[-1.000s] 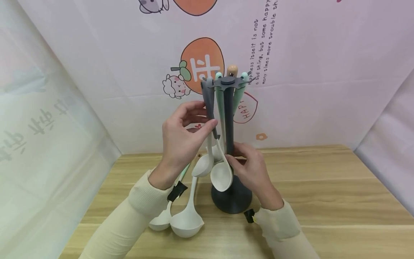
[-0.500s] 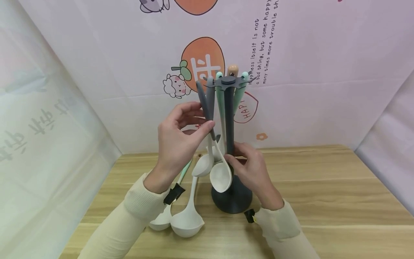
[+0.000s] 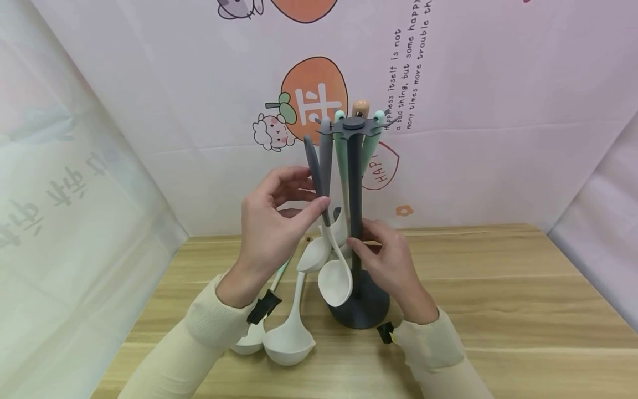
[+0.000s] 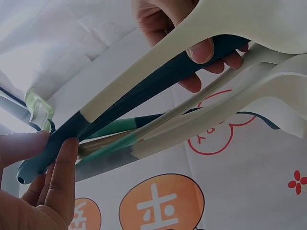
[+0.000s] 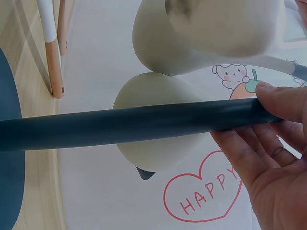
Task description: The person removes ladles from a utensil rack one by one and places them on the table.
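My left hand point(image 3: 271, 221) pinches the dark grey handle of a white spoon point(image 3: 335, 284) between thumb and fingers. The handle's top sits lower than and left of the stand's hooked head point(image 3: 354, 126), apart from it. In the left wrist view, my thumb and fingers close around the handle near its end. My right hand point(image 3: 387, 260) grips the dark upright pole of the utensil stand point(image 3: 355, 183) above its round base; the right wrist view shows thumb and fingers around the pole point(image 5: 144, 123). Beside the spoon hangs another grey-handled utensil point(image 3: 325, 149) with a white bowl.
Other utensils hang behind the pole, with mint handles point(image 3: 370, 148) and a wooden handle point(image 3: 361, 107). A white ladle point(image 3: 289, 344) and another white-bowled utensil point(image 3: 249, 341) lie on the wooden table point(image 3: 478, 288), left of the base. A printed cloth point(image 3: 473, 138) hangs behind.
My left hand has moved down and slightly left with the spoon, and its handle end has come away from the stand's head. The right hand has stayed on the pole.
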The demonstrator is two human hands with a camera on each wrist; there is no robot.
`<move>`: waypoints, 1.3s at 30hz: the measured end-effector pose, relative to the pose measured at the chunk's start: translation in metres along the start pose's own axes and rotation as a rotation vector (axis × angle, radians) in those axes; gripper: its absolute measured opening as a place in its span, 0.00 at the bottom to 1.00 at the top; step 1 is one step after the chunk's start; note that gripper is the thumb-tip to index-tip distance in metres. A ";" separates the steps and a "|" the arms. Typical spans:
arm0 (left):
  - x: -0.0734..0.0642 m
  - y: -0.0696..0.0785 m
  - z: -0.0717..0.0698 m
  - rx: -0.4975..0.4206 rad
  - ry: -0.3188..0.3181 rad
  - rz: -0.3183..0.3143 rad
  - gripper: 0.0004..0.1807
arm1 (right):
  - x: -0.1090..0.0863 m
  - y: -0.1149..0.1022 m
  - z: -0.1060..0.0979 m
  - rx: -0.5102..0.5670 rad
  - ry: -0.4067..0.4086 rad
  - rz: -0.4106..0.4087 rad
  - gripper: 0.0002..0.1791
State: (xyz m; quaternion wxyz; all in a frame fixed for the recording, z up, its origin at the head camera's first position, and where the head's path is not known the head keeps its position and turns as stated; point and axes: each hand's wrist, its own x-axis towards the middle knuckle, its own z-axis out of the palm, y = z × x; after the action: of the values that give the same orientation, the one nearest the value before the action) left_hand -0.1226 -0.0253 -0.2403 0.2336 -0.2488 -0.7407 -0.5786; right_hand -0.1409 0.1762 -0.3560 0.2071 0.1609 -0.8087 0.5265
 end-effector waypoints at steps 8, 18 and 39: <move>-0.007 0.001 -0.007 0.038 -0.008 -0.014 0.24 | 0.001 0.001 0.000 -0.005 0.002 -0.004 0.20; -0.018 -0.002 -0.021 0.055 -0.023 -0.028 0.24 | 0.001 0.002 0.001 -0.011 -0.003 -0.005 0.20; -0.037 -0.003 -0.059 -0.012 0.023 0.037 0.23 | 0.001 0.002 0.000 -0.004 0.000 0.004 0.19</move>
State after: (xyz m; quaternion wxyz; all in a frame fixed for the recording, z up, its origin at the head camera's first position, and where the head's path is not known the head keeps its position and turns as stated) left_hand -0.0929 -0.0872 -0.2532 0.2513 -0.2574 -0.7297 -0.5814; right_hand -0.1426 0.1769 -0.3568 0.2064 0.1588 -0.8102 0.5251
